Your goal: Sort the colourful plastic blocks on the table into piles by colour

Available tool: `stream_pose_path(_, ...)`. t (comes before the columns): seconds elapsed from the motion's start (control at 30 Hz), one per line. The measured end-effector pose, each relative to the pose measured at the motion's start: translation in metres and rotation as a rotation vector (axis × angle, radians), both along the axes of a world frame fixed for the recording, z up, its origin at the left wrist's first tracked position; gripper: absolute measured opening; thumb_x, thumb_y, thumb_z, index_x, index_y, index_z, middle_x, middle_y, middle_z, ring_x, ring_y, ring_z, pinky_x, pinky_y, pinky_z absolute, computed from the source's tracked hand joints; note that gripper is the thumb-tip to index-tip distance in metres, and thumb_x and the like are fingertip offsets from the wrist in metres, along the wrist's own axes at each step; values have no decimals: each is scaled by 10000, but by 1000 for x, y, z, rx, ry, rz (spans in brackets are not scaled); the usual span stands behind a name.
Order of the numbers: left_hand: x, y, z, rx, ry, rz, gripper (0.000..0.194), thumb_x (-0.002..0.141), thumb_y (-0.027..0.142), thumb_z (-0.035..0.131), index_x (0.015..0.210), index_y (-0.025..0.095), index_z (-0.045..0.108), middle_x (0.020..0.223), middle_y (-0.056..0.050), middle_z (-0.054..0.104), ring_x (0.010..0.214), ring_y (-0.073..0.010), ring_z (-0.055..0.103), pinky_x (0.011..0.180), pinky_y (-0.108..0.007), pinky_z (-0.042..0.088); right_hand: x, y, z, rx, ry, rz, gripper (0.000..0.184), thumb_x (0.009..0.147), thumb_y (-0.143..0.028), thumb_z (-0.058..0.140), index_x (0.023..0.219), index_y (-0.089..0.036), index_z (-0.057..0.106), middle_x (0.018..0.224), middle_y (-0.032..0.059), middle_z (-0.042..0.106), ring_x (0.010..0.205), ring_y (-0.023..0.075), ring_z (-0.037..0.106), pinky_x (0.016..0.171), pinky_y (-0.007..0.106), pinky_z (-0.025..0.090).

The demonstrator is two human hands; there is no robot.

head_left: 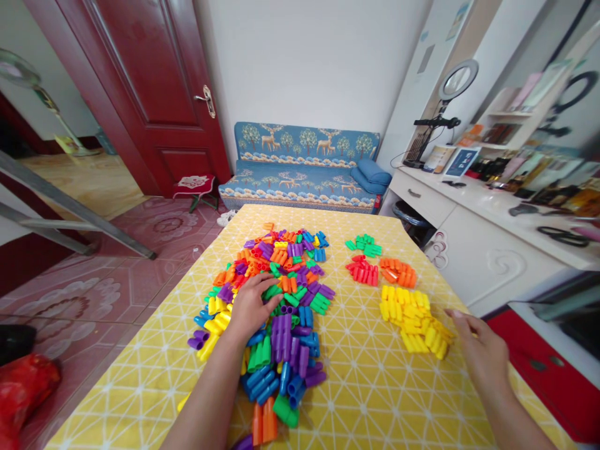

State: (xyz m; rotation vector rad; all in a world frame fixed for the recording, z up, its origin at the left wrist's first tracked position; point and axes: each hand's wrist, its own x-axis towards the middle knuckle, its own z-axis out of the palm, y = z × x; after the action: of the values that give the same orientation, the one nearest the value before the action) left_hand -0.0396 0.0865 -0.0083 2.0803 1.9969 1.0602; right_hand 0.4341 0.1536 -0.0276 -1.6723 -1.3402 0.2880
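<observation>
A big mixed pile of coloured plastic tube pieces [272,294] covers the middle of the yellow patterned tablecloth [370,375]. My left hand [250,306] lies on top of that pile, fingers curled down among the pieces; what it grips, if anything, is hidden. To the right sit sorted groups: yellow pieces [412,315], orange pieces [398,272], red pieces [363,270] and green pieces [365,245]. My right hand [478,347] hovers just right of the yellow group, fingers stretched out and apart, holding nothing.
A white dresser [473,244] with bottles and a ring light stands close to the table's right edge. A blue patterned sofa [304,165] is beyond the far edge, a red door [154,87] at left. A red bag [23,387] lies on the floor.
</observation>
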Motion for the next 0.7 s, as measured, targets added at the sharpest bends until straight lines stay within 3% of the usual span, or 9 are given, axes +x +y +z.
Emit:
stream_pose_path(0.1, 1, 0, 1, -3, -14, 7, 309, 819, 364, 639, 1092, 233, 698, 1202, -72, 657, 1105, -266, 612, 959, -431, 494, -48, -4, 18, 112, 51, 127, 352, 834, -521, 538, 897, -212, 696, 1007, 100, 699, 974, 268, 642, 796, 380, 515)
stream_pose_path(0.27, 1, -1, 2, -7, -17, 6, 298, 823, 361, 634, 1087, 241, 700, 1202, -66, 657, 1103, -264, 614, 958, -429, 496, -155, -10, 34, 53, 69, 610, 217, 841, -385, 568, 894, -214, 691, 966, 76, 683, 859, 204, 635, 643, 287, 509)
stream_pose_path(0.33, 1, -1, 3, -14, -20, 8, 288, 823, 361, 634, 1075, 242, 705, 1201, -67, 657, 1100, -263, 617, 956, -427, 499, -194, -8, 33, 31, 58, 777, 171, 827, -284, 568, 921, -222, 696, 976, 67, 684, 828, 191, 632, 672, 301, 523)
stream_pose_path(0.4, 1, -1, 3, -21, -26, 16, 285, 820, 363, 637, 1069, 244, 708, 1200, -67, 657, 1102, -265, 617, 955, -427, 500, -227, -5, 32, 31, 53, 894, 236, 793, -178, 557, 977, -229, 695, 1024, 57, 682, 830, 180, 633, 759, 331, 531)
stream_pose_path(0.57, 1, -1, 1, -1, -19, 5, 297, 820, 363, 640, 1083, 242, 701, 1198, -66, 657, 1093, -263, 619, 950, -422, 502, -285, 10, 33, -22, -56, 981, 467, 740, -47, 543, 1154, -232, 653, 1214, 42, 645, 756, 127, 634, 811, 309, 517)
stream_pose_path(0.7, 1, -1, 1, 11, -18, 7, 309, 813, 367, 647, 1087, 232, 699, 1191, -73, 659, 1086, -268, 620, 943, -427, 503, -309, 15, 42, -116, -304, 966, 424, 775, -158, 645, 1194, -220, 646, 1165, 53, 684, 881, 176, 654, 866, 323, 494)
